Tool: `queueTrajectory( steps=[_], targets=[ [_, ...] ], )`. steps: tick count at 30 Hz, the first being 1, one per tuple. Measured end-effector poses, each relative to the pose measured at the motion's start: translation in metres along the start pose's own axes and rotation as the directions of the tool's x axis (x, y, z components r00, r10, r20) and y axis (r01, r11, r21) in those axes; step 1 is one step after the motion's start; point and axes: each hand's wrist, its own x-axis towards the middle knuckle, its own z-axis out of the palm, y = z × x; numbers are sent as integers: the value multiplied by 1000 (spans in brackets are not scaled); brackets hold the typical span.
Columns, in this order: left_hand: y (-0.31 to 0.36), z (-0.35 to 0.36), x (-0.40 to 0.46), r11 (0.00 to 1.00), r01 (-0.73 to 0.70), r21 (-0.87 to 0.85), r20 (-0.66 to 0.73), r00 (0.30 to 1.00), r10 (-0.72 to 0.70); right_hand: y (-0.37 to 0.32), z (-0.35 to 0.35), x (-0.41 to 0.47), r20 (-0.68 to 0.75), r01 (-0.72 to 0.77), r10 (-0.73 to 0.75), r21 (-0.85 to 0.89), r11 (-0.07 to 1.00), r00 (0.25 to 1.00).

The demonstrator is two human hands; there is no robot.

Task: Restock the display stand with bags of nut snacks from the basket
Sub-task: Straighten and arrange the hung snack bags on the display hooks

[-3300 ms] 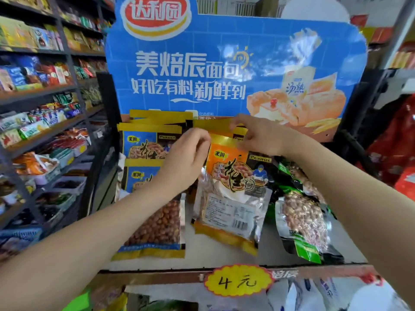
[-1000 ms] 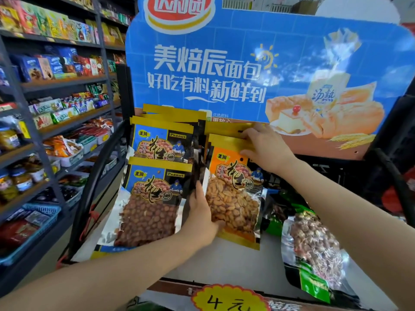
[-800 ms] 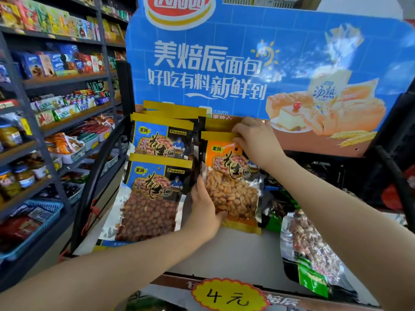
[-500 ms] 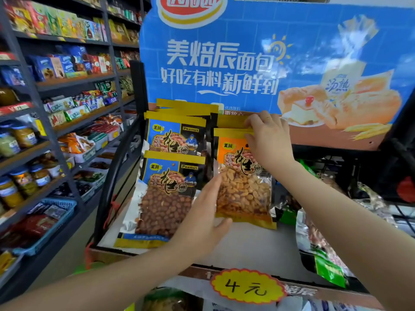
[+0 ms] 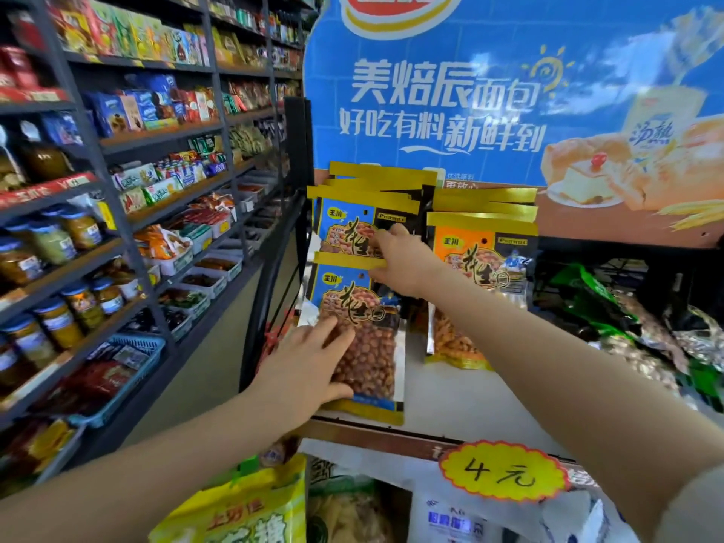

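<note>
Both bare arms reach forward over the display stand's white shelf (image 5: 450, 405). The left hand (image 5: 301, 370) lies flat, fingers spread, holding nothing, resting on the lower left of the front blue peanut bag (image 5: 360, 339). The right hand (image 5: 403, 264) pinches that bag's yellow top strip between thumb and fingers. Just right stand the orange peanut bags (image 5: 478, 276); behind rises the blue bread sign (image 5: 450, 103).

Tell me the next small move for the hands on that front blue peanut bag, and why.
Probably slide the front blue bag up the shelf until it tucks against the blue stack behind it. The left hand lies flat on its lower half and the right hand pinches its yellow top edge, while the bag's bottom edge sits right at the shelf's front lip, well ahead of the orange stack.
</note>
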Motion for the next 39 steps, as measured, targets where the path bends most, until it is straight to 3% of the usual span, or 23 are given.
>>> queueTrajectory(
  steps=[3,8,12,18,21,25,30,34,39],
  targets=[
    [-2,3,5,1000,-19,0,-31,999,19,-1,-4,6,-5,15,-15,-30,999,1000],
    [-9,11,33,997,-3,78,-215,976,19,-1,-14,17,-371,-10,-9,-50,999,929],
    [-9,20,45,992,-4,126,-239,970,34,-2,-6,21,-385,-25,-30,-136,990,923],
    [-14,20,48,991,-82,106,-323,940,112,12,-7,13,-510,-284,269,52,958,817],
    [-14,14,47,992,-57,115,-367,925,95,13,-6,13,-484,-212,298,227,951,823],
    [-19,18,53,997,-52,64,-246,967,66,8,-19,21,-526,-186,336,318,930,781],
    [-20,25,55,987,-145,68,-245,957,158,10,-21,34,-601,-154,287,264,952,746],
    [-23,26,54,983,-161,84,-243,954,177,18,-15,36,-648,-63,161,172,983,745],
    [-21,25,53,981,-173,92,-227,955,190,21,-30,43,-564,26,83,183,983,822]
  ],
)
